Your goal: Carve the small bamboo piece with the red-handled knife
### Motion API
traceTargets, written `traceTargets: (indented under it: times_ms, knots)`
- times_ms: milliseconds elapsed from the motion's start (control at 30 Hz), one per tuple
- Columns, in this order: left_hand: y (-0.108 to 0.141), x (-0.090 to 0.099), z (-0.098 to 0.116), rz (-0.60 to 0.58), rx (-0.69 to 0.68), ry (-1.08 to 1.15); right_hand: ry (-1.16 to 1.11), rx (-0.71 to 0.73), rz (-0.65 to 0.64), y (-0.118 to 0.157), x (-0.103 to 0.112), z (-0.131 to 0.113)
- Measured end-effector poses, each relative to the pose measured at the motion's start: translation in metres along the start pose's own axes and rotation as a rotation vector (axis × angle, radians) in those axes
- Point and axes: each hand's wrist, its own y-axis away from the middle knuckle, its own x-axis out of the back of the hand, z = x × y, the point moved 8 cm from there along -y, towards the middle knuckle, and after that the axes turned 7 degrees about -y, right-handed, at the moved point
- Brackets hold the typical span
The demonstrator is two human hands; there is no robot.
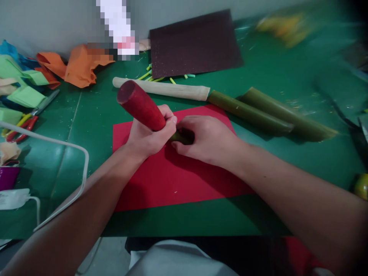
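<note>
My left hand [152,134] is closed round a red tapered cylinder [142,105], whose wide end points up and to the left. Beside it, my right hand [211,138] curves its fingers and thumb round a dark green piece [184,137] that shows between the two hands. How the red cylinder and the green piece meet is hidden by my fingers. Both hands are over a red sheet [178,176] lying on the green table [201,220].
Behind the hands lie a pale stick [163,89], two green tubes [253,113] and a dark brown sheet [195,46]. Orange paper [82,67], light green paper [27,94], scissors [25,122] and a white cable [71,145] are at the left.
</note>
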Motion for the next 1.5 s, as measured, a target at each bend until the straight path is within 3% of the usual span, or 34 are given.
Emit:
traceTargets:
  times_ms: [200,367,800,1500]
  knots:
    - [0.0000,-0.0031,-0.0001,-0.054,0.006,0.051,-0.015,-0.018,-0.022,-0.0009,0.0001,0.0016]
    - [-0.0025,-0.0022,-0.0034,-0.024,0.019,0.115,0.002,-0.024,-0.016,-0.0012,-0.0005,0.0022]
    - [-0.0019,-0.0014,-0.0024,-0.013,0.021,-0.021,0.003,-0.007,0.011,0.0002,0.0003,0.0000]
    - [-0.0011,-0.0023,-0.0008,-0.033,0.024,0.065,0.002,-0.017,-0.003,0.0004,0.0000,0.0003]
